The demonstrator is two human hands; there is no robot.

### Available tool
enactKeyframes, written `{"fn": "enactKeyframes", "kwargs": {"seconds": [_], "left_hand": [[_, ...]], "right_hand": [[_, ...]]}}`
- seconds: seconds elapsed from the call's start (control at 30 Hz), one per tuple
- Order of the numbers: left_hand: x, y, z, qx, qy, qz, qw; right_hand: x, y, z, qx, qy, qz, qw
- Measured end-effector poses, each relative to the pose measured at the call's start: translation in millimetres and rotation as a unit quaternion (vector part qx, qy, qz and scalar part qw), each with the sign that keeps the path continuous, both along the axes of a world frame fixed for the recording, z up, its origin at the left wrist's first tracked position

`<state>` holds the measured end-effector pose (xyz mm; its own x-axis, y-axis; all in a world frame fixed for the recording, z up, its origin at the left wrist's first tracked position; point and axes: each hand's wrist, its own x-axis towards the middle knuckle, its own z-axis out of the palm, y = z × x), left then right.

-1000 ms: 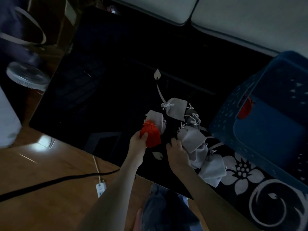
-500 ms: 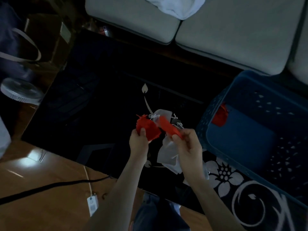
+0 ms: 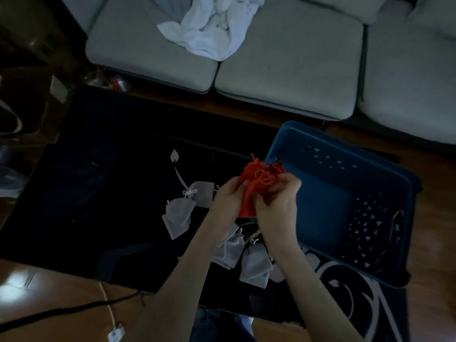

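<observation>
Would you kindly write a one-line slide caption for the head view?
Left hand and right hand grip red drawstring fabric pouches beside a blue plastic basket, above grey fabric pouches.

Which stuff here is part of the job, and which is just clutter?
In use: red pouches, gripped by left hand and right hand; grey pouches; blue basket.
Lying about: white cloth; sofa.

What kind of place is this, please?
Most likely a living room in a home: a grey sofa with a crumpled white cloth on it, a wooden floor, and a blue plastic basket.
</observation>
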<state>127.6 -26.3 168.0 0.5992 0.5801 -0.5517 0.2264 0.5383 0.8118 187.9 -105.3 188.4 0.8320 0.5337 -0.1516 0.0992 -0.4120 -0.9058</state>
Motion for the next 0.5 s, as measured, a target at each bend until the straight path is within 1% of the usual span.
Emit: {"fn": "enactKeyframes", "kwargs": {"seconds": [0.07,0.1,0.13,0.17,0.23,0.27,0.3,0.33,0.37,0.4,0.43,0.47,0.5], "left_hand": [[15,-2,2,0.045,0.018,-0.016,0.999],[25,-3,4,0.056,0.023,-0.028,0.998],[34,-2,6,0.056,0.022,-0.045,0.997],[44,-1,7,0.037,0.020,-0.060,0.997],[64,-6,9,-0.068,-0.013,-0.061,0.996],[72,-11,10,-0.105,-0.024,-0.053,0.993],[83,-17,6,-0.113,-0.015,-0.052,0.992],[90,-24,0,-0.081,0.026,-0.070,0.994],[98,-29,-4,-0.031,0.078,-0.103,0.991],[102,-32,-9,0.040,0.140,-0.132,0.980],[101,-32,-12,0.123,0.200,-0.141,0.962],[103,-28,-13,0.204,0.223,-0.125,0.945],[101,-23,-13,0.270,0.197,-0.099,0.937]], "right_hand": [[19,-2,2,-0.032,-0.008,-0.028,0.999],[31,-4,1,-0.067,0.002,-0.032,0.997],[42,-5,0,-0.104,0.031,-0.031,0.994],[54,-7,-2,-0.114,0.090,-0.035,0.989],[78,-12,-11,-0.098,0.230,-0.053,0.967],[87,-14,-17,-0.103,0.255,-0.056,0.960],[97,-18,-24,-0.121,0.251,-0.055,0.959],[107,-20,-30,-0.135,0.250,-0.057,0.957],[116,-22,-36,-0.139,0.260,-0.054,0.954],[123,-23,-44,-0.143,0.277,-0.048,0.949],[126,-24,-51,-0.151,0.292,-0.048,0.943],[133,-24,-62,-0.163,0.309,-0.055,0.935],[137,-22,-74,-0.178,0.320,-0.059,0.929]]}}
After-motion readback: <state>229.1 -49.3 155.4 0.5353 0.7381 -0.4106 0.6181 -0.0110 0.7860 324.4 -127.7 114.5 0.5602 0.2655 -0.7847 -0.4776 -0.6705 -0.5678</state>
